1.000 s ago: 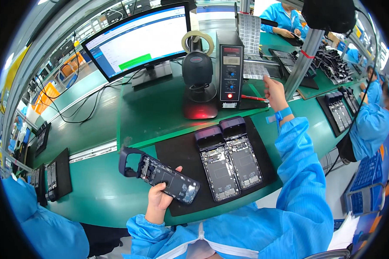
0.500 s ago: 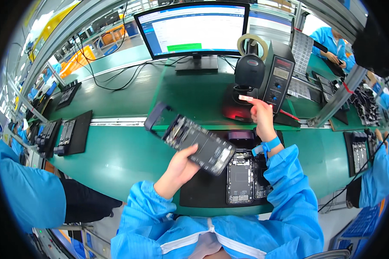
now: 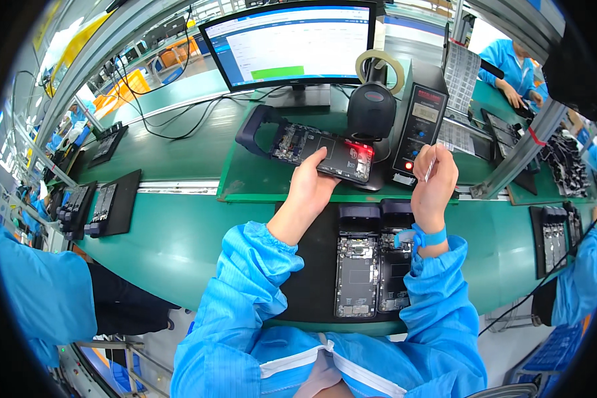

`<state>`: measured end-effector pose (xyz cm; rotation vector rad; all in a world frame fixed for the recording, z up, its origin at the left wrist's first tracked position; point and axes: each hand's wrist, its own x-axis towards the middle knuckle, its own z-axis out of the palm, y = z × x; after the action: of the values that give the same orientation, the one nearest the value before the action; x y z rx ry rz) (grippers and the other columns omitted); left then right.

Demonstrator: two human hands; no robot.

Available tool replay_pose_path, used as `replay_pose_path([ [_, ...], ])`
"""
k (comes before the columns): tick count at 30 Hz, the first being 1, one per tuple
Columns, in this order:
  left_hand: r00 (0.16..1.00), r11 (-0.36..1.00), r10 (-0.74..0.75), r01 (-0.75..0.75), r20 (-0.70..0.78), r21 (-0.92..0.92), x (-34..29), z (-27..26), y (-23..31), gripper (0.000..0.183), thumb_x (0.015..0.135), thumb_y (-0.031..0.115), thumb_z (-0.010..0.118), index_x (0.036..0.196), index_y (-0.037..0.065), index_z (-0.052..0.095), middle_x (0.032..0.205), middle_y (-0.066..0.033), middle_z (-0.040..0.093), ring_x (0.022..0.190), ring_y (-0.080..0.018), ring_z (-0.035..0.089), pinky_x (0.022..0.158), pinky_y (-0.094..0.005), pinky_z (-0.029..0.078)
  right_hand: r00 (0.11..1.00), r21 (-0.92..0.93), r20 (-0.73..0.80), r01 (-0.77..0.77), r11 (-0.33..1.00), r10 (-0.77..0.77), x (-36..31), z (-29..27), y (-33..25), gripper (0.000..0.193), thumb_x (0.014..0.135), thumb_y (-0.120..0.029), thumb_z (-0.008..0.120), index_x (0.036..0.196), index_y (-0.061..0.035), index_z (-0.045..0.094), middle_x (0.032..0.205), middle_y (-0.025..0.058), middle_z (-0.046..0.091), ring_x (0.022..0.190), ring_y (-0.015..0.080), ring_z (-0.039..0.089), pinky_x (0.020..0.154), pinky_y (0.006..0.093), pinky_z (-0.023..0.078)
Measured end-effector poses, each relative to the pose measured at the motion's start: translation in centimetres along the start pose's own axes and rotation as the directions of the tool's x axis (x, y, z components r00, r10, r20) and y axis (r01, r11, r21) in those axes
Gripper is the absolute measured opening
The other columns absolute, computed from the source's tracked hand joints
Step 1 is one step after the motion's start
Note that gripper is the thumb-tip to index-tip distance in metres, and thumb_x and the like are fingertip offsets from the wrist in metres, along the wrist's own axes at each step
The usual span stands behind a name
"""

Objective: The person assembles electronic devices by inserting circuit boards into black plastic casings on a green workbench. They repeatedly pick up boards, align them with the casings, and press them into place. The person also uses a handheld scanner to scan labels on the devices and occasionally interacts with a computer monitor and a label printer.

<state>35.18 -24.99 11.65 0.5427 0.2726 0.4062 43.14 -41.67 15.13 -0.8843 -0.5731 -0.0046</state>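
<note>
My left hand [image 3: 308, 189] is closed on an opened handheld device [image 3: 335, 147], its dark body and circuit parts bare and a dark purple hoop-like end at the left. Red light from the black barcode scanner [image 3: 371, 111] falls on its right end, just under the scanner head. In front of the grey-black control box, my right hand [image 3: 438, 186] pinches a small pale label [image 3: 430, 171], seen nearly edge-on. Two similar opened devices lie on the black mat, a left one [image 3: 357, 278] and a right one [image 3: 394, 285], partly covered by my right sleeve.
The monitor [image 3: 288, 43] stands at the back, with a tape roll [image 3: 398, 69] beside it. The control box [image 3: 419, 123] is right of the scanner. More devices lie on black mats at left [image 3: 116, 202] and right [image 3: 552, 242]. Co-workers [image 3: 511, 66] are nearby.
My left hand has carried the device up and right, under the scanner, where red light now strikes it. My right hand has moved right with the label, away from the scanner.
</note>
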Motion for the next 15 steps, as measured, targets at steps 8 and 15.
replay_pose_path([
  [8,0.935,0.514,0.328,-0.298,0.136,0.804,-10.9,-2.7,1.3,0.032,0.082,0.008,0.054,0.112,-0.002,0.048,0.110,-0.0076,0.054,0.099,-0.0168,0.051,0.086,-0.0304,0.040,0.892,-0.226,0.446,0.030,0.974,0.076,-4.9,4.4,-2.9,0.031,0.070,-0.014,0.065,0.089,-0.0043,0.043,0.106,0.0085,0.041,0.099,0.0165,0.042,0.083,0.0296,0.036],
  [15,0.912,0.236,0.318,-0.342,0.261,0.910,-14.3,-6.2,-0.6,0.025,0.072,-0.003,0.051,0.096,0.001,0.058,0.085,-0.0133,0.063,0.082,-0.0231,0.061,0.071,-0.0313,0.046,0.763,-0.100,0.628,-0.116,0.988,0.153,-8.5,6.4,-2.8,0.028,0.074,-0.011,0.067,0.089,-0.0024,0.045,0.123,0.0165,0.033,0.114,0.0217,0.038,0.094,0.0341,0.034],
])
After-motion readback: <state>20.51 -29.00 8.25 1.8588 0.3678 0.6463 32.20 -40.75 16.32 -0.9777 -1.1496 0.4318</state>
